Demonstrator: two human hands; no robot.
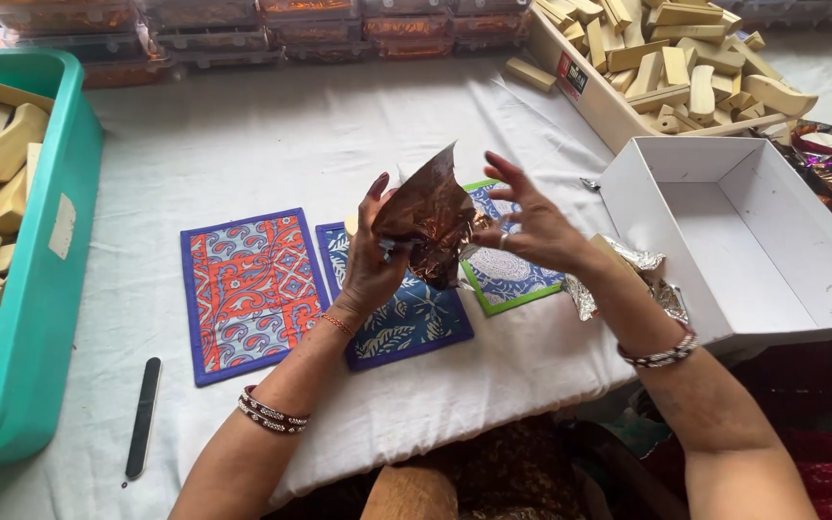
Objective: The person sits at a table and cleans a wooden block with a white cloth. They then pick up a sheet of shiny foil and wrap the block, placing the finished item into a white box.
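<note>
Left hand (370,265) fingers clenched on copper foil sheet (432,226); right hand (532,226) fingers spread, touching foil's right edge. Patterned mats (252,289) below on counter (272,144). White box (772,279) right.

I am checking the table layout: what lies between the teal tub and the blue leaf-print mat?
In the head view, one orange and blue patterned mat lies on the white cloth between the teal tub and the blue leaf-print mat.

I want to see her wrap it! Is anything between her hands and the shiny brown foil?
No. Both hands already hold the foil: the left hand grips its lower edge, and the right hand touches its right side.
</note>
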